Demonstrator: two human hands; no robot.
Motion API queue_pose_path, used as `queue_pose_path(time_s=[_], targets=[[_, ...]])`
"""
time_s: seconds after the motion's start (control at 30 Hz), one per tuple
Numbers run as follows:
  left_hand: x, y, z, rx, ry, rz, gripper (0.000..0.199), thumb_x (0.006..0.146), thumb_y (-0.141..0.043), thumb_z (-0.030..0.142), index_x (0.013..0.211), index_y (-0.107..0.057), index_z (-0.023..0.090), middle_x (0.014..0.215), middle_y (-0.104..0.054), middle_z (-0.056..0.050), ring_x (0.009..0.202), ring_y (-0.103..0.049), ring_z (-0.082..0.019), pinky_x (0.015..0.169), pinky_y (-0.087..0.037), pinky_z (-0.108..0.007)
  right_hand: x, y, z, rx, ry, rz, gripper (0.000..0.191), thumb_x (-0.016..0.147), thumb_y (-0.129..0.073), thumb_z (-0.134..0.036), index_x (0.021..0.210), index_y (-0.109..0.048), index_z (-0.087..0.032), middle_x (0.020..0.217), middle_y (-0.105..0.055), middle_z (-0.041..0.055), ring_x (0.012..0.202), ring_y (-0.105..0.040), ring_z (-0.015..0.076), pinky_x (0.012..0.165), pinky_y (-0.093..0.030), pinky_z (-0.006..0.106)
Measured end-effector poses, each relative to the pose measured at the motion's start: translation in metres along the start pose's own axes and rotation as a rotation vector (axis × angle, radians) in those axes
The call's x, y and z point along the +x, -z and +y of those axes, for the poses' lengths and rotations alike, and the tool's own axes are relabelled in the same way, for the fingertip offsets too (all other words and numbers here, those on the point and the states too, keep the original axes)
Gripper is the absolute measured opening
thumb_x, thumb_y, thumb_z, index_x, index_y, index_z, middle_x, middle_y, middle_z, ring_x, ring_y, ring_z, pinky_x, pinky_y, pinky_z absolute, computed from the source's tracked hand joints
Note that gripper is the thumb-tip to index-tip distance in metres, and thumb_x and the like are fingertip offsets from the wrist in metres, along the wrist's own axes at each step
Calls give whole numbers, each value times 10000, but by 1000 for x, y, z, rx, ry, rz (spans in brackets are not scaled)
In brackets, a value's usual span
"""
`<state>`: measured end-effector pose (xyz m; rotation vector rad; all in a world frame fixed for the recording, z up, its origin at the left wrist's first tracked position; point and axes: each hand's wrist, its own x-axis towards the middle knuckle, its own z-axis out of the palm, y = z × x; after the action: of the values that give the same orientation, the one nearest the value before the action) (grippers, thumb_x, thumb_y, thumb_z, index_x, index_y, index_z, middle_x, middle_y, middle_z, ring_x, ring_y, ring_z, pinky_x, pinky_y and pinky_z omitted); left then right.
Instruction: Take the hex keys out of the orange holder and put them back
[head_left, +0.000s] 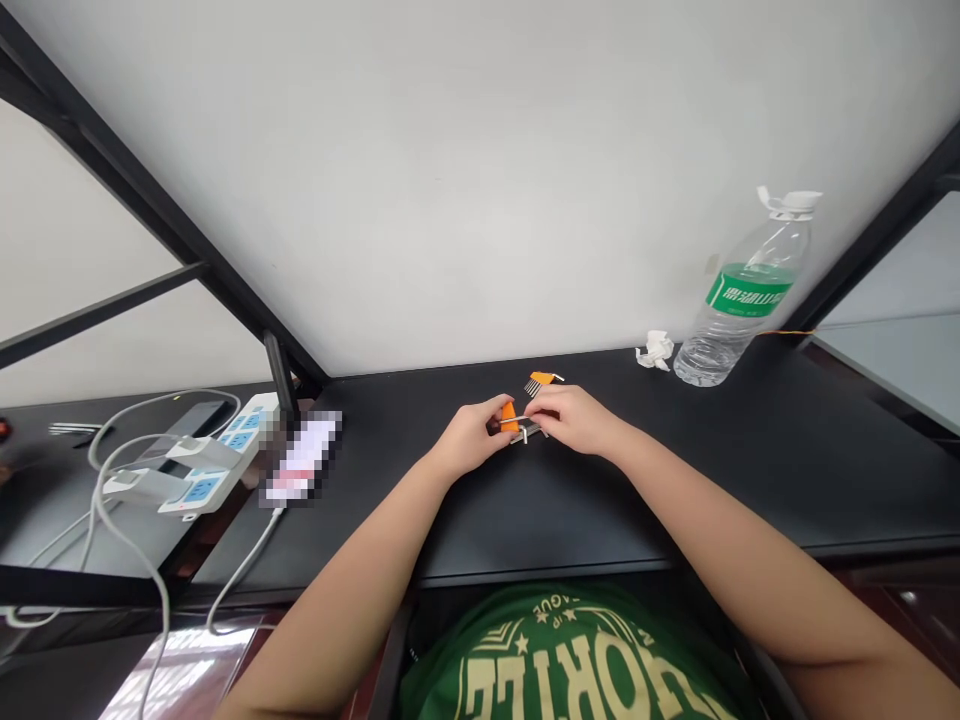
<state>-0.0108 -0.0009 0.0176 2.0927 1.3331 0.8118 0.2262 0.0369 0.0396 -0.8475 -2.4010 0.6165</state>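
An orange piece [509, 416] is pinched between the thumb and fingers of my left hand [474, 436], over the middle of the black table. My right hand [571, 418] is closed on a thin metal piece [517, 419] that reaches across to the orange piece. Below the fingers, small metal pieces [527, 435] show partly; the hands hide the rest. Just behind my right hand lies an orange holder [541, 379] with a row of thin metal keys, resting on the table.
A clear bottle [742, 292] with a green label stands at the back right, beside crumpled tissue [657, 350]. At the left are a blurred phone [304, 458] on a white cable and a power strip [225, 455] with chargers. The wall [465, 180] rises behind the table [540, 520].
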Motion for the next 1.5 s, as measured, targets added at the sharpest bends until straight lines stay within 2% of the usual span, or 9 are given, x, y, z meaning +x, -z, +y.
queue_pose_path(time_s=[0.17,0.77,0.83,0.93,1.03,1.17,1.27,1.37,1.5], targets=[[0,4,-12,24,48,62,455,836,-716,369,1276,-648,271,923,-719,34,837,-666,-150,860,-529,-273,-2,11,6,-28,-14,20,211,968,-567,-147,958,-772,-198,955,-730,54,864,-654,161,817,-507,306],[0,0,-13,-37,49,35,458,802,-750,395,1229,-686,240,883,-721,25,802,-663,-152,842,-553,-281,-5,9,2,-52,97,-88,296,1008,-470,-155,996,-763,-192,1020,-707,78,937,-645,168,874,-514,332],[0,-1,-11,-16,22,27,449,818,-731,384,1241,-677,246,900,-725,22,808,-667,-154,841,-556,-284,-3,6,1,7,34,-73,235,983,-509,-161,977,-742,-190,985,-706,67,913,-645,163,870,-516,336],[-1,-3,-7,80,-13,64,458,849,-700,367,1292,-648,262,975,-737,2,862,-679,-171,874,-559,-303,1,-6,0,288,-217,-50,79,927,-625,-246,952,-668,-183,868,-689,30,741,-637,136,725,-535,304],[-3,-6,-5,240,-81,125,451,884,-681,359,1322,-630,265,975,-728,-27,903,-673,-202,925,-547,-345,6,-24,4,632,-405,-43,217,857,-722,-345,873,-586,-177,735,-648,-2,619,-613,121,597,-521,265],[-2,-10,-3,368,-178,92,398,923,-645,328,1313,-624,251,930,-718,-44,888,-674,-217,984,-511,-391,10,-39,9,757,-450,-18,298,806,-778,-379,826,-564,-173,689,-637,-9,603,-599,112,614,-524,263],[0,-8,-4,368,-131,81,427,901,-674,339,1316,-621,257,921,-726,-32,870,-682,-217,971,-515,-387,8,-30,11,594,-408,-30,200,889,-689,-350,868,-596,-174,751,-651,3,661,-613,121,653,-511,267],[1,-2,-8,289,-49,84,461,871,-682,337,1323,-622,265,942,-739,-15,870,-695,-205,890,-543,-334,4,-14,12,137,-250,-114,76,904,-640,-226,872,-683,-172,920,-669,40,782,-609,130,735,-479,275],[1,5,-14,174,17,104,486,851,-683,346,1326,-628,258,970,-755,1,894,-717,-191,891,-556,-306,0,-7,6,-233,-147,-280,142,923,-596,-158,920,-736,-178,1051,-650,68,906,-604,156,784,-443,277]])
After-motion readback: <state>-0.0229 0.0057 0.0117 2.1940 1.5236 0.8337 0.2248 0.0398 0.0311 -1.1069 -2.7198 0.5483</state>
